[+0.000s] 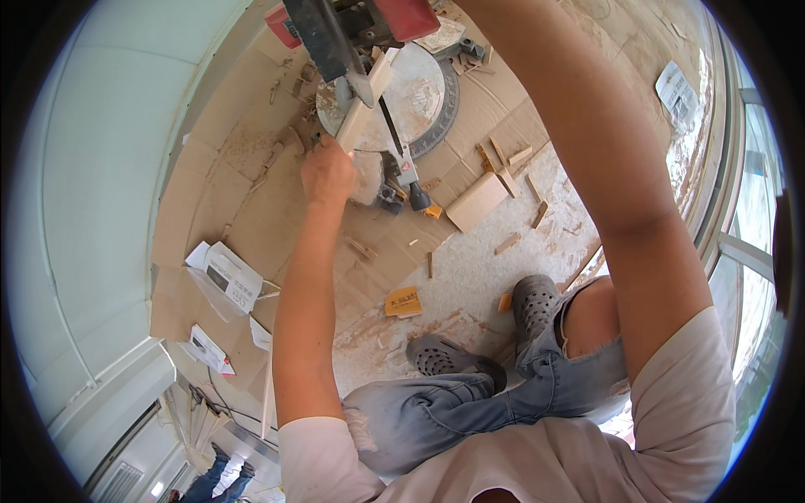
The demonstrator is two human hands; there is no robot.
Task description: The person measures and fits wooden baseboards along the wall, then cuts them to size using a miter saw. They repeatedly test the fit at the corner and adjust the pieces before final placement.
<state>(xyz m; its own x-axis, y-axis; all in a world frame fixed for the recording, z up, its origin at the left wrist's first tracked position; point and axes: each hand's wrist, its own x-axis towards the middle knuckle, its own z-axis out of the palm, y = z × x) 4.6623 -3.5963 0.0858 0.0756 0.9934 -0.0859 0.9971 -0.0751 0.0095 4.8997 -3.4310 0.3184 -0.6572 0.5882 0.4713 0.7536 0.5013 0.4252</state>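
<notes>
My left hand (327, 172) grips the near end of a pale wooden strip (367, 99) that lies across the round table of a mitre saw (419, 92). The saw's red and black head (352, 25) hangs over the strip at the top of the view. My right arm (587, 126) reaches up toward the saw and leaves the picture at the top edge, so my right hand is hidden. I am crouched, with my knees and grey perforated clogs (444, 356) below the saw.
Flattened cardboard (251, 210) covers the floor, strewn with sawdust and wood offcuts (478, 201). Paper sheets and boxes (226, 277) lie at the left. A small yellow card (403, 300) sits near my feet. A glazed wall with a metal frame (738, 243) runs along the right.
</notes>
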